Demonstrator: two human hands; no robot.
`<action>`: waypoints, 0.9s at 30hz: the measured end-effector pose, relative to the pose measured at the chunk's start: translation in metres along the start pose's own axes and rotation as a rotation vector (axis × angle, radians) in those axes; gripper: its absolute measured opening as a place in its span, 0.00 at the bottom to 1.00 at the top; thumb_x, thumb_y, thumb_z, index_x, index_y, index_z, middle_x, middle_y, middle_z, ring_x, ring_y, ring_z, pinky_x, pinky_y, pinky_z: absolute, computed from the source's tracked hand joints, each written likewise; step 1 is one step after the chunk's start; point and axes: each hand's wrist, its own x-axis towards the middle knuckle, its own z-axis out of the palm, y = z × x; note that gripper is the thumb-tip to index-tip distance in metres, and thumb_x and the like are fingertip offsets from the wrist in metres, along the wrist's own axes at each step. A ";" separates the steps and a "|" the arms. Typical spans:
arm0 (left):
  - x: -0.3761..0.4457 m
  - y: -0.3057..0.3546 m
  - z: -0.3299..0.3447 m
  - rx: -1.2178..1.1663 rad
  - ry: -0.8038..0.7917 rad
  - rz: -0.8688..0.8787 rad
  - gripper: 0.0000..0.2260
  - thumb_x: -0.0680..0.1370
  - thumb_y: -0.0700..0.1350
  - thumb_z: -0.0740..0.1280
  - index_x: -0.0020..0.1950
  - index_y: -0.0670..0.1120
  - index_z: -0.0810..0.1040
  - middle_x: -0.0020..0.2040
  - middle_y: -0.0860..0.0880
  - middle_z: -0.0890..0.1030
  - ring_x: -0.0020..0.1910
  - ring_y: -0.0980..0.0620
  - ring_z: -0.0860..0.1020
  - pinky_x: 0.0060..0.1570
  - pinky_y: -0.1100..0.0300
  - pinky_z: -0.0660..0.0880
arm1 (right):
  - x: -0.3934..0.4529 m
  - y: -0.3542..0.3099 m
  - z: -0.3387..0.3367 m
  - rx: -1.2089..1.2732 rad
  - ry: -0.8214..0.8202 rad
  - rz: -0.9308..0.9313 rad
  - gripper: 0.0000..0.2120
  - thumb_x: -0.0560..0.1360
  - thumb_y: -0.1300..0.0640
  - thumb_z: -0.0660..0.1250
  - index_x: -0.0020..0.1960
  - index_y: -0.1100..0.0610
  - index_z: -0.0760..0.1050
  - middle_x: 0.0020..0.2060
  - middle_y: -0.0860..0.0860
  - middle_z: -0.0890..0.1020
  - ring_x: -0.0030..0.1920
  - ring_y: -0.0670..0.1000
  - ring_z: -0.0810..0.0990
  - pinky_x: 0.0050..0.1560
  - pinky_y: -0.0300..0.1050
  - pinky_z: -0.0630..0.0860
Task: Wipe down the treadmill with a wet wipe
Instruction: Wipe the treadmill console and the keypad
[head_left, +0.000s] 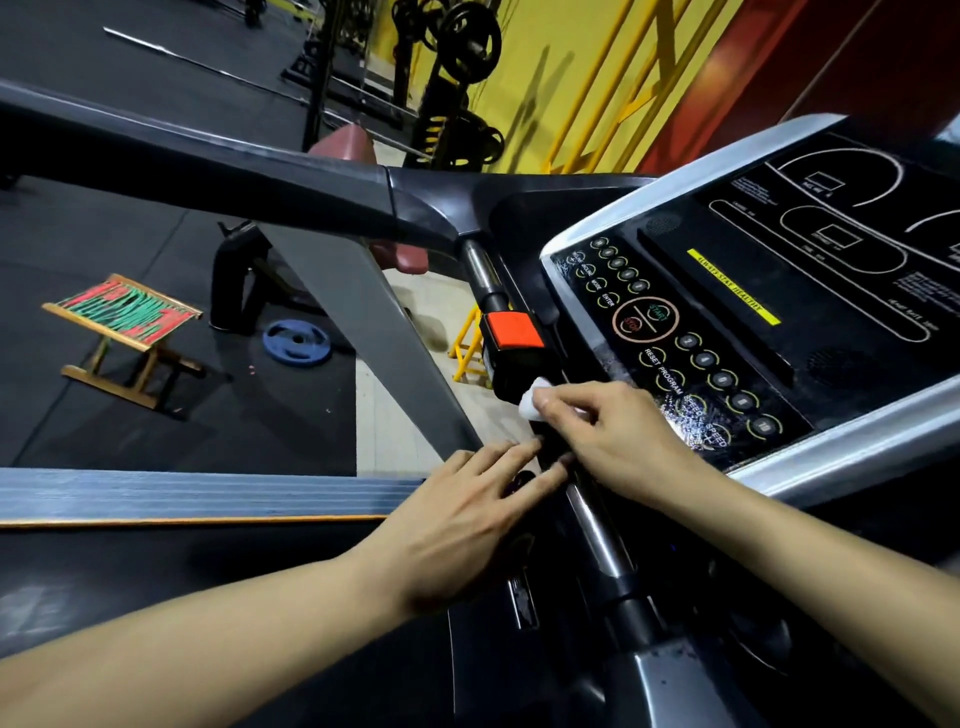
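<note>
The treadmill console (727, 322) fills the right of the head view, black with round buttons and a silver rim; wet streaks show near its lower speed buttons. A chrome handlebar (597, 525) runs below it, with a black block bearing a red-orange key (514, 332) on it. My right hand (618, 431) pinches a small white wet wipe (535, 397) against the bar just under that block. My left hand (467, 514) rests with straight fingers on the black part of the bar, right beside the right hand.
The treadmill's grey side rail (208, 161) crosses the upper left. On the dark gym floor stand a folding stool with a green and red woven seat (122, 312), a blue weight plate (296, 343) and a yellow stand (467, 343). Weight machines line the yellow wall.
</note>
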 end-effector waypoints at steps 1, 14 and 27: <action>-0.002 -0.002 0.001 0.011 0.016 0.030 0.30 0.82 0.55 0.59 0.83 0.50 0.55 0.79 0.41 0.66 0.73 0.42 0.69 0.61 0.47 0.76 | -0.002 0.003 0.001 0.010 -0.042 0.015 0.11 0.80 0.42 0.65 0.53 0.43 0.85 0.46 0.45 0.87 0.49 0.43 0.83 0.53 0.41 0.78; -0.016 -0.004 -0.003 0.021 -0.101 0.048 0.35 0.81 0.58 0.57 0.84 0.54 0.44 0.84 0.47 0.52 0.77 0.41 0.65 0.71 0.48 0.70 | 0.013 -0.009 0.019 0.020 0.112 0.150 0.04 0.74 0.55 0.74 0.47 0.48 0.86 0.36 0.42 0.83 0.36 0.33 0.79 0.37 0.22 0.68; -0.018 0.003 -0.010 -0.023 -0.167 0.042 0.43 0.82 0.57 0.62 0.80 0.60 0.28 0.83 0.53 0.35 0.82 0.43 0.53 0.76 0.50 0.60 | 0.008 -0.013 0.002 -0.160 -0.022 -0.049 0.10 0.76 0.62 0.68 0.47 0.51 0.87 0.47 0.43 0.87 0.50 0.45 0.84 0.55 0.35 0.76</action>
